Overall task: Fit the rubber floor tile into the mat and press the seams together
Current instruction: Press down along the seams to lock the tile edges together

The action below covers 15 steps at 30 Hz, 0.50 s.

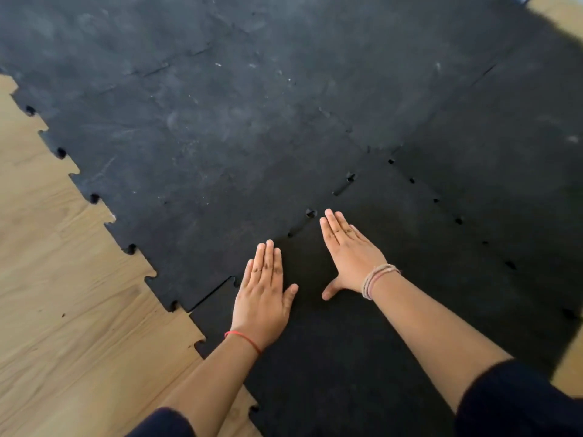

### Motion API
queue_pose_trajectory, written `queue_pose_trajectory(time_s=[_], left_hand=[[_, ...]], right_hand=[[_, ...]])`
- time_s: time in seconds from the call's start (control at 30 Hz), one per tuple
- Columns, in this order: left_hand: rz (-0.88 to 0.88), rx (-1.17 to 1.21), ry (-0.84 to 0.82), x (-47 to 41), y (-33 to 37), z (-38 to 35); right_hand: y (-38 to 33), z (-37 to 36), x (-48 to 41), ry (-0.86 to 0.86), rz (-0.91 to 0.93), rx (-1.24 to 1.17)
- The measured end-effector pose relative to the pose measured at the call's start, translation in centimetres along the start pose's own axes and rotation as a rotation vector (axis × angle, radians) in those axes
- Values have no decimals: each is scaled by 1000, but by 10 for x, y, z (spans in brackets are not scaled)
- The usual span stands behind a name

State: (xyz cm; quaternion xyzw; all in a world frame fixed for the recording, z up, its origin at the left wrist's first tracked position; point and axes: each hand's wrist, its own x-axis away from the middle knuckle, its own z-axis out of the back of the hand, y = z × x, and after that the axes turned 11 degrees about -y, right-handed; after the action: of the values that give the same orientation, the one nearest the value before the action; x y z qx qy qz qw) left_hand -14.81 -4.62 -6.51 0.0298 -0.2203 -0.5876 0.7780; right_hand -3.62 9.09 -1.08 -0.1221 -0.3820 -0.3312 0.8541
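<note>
A black rubber floor tile (394,310) lies at the near corner of a large black interlocking mat (220,121). Its jigsaw seam with the mat runs from the lower left up to the right, with small gaps showing along it. My left hand (262,298) lies flat, palm down, on the tile beside that seam, fingers together. My right hand (350,257) also lies flat on the tile, fingertips near a seam gap. Neither hand holds anything. A second seam with small holes runs along the tile's right side.
Light wooden flooring (63,294) shows to the left of the mat's toothed edge and at the right corners. The mat's far part is scuffed with grey marks. My dark sleeves sit at the bottom of the view.
</note>
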Motion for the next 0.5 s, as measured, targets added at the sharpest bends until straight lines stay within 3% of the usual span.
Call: queue_pose_trajectory(time_s=[0.17,0.37,0.5], left_hand=[[-15,8,-30,-13,6,1],[-33,52,-175,-20,5,16],[-38,41,-273,-22,5,24]], right_hand=[[2,7,-8,-23,18,101],[-17,18,-18,-144,-104,231],[-22,24,-26,-133,-141,185]])
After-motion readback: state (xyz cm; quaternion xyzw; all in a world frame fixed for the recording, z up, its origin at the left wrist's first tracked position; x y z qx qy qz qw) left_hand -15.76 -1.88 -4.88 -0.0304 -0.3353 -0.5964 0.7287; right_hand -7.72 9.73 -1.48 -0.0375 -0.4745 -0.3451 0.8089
